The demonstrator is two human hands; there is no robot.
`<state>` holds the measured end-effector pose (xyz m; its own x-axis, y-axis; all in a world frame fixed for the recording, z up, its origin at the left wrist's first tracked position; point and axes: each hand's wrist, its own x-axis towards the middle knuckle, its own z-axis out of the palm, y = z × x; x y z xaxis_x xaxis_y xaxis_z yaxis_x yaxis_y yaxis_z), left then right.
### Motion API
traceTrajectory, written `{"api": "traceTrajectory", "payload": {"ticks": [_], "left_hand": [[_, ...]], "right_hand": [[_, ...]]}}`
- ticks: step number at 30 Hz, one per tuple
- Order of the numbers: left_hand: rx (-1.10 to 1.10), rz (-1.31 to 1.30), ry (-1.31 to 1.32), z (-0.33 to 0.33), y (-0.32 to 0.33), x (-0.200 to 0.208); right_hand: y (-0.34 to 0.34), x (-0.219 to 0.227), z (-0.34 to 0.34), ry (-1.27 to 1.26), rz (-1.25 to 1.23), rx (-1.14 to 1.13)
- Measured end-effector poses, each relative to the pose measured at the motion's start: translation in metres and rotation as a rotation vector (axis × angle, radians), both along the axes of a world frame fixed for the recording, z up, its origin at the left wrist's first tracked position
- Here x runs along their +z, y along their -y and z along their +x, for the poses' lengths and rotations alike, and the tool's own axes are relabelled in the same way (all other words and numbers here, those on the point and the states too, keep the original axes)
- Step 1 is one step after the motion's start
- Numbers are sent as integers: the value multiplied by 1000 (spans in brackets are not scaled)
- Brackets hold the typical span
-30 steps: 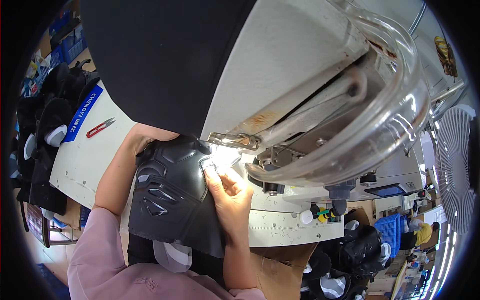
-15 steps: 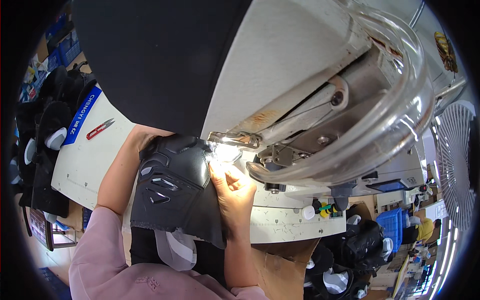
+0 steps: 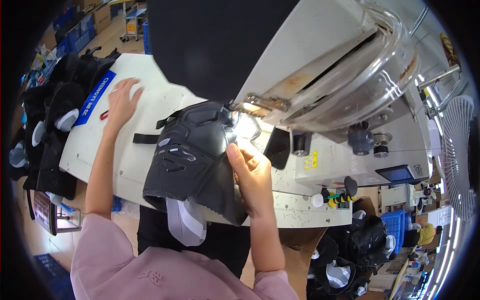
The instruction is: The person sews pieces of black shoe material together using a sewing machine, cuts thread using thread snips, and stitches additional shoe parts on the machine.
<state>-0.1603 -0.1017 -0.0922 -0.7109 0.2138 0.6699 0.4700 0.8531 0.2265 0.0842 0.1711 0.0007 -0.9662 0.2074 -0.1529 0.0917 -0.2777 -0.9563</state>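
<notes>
A black moulded pad point(image 3: 200, 170), with raised ribs and a glossy panel, lies at the table's front edge under the sewing machine point(image 3: 320, 85). Its upper corner meets the lit needle area, where glare hides the stitching point. With thumb and fingers, my right hand point(image 3: 252, 170) pinches the pad's right edge, just below that light. My left hand point(image 3: 122, 105) is away from the pad, above the table on the left, with its fingers apart and nothing visible in them. Partly hidden beside it are red-handled thread snips point(image 3: 104, 115). A white-and-grey piece point(image 3: 185, 222) hangs beneath the pad.
The white table point(image 3: 150, 80) carries loose thread bits and a blue strip point(image 3: 95, 97). Black pads point(image 3: 62, 112) are piled at the left, and more point(image 3: 345, 250) at the lower right. Small spools point(image 3: 337, 199) stand at the table's right. A fan point(image 3: 457, 160) is far right.
My left hand has let go of the pad and moved left toward the snips. My right hand still pinches the pad's edge. The view has shifted, showing more table and a black strap.
</notes>
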Motion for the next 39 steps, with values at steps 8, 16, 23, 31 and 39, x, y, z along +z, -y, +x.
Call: {"api": "traceTrajectory", "payload": {"ticks": [8, 16, 23, 31, 39], "left_hand": [[-88, 346, 337, 101, 83, -36], [-496, 298, 538, 205, 14, 75], [-747, -297, 393, 238, 7, 85], [-762, -251, 329, 237, 14, 90], [-716, -143, 237, 214, 10, 84]], "right_hand": [[12, 45, 46, -213, 803, 389], [37, -8, 85, -359, 1499, 607], [59, -23, 86, -533, 1622, 477], [53, -22, 89, -529, 1594, 469], [43, -19, 96, -554, 1542, 508]]}}
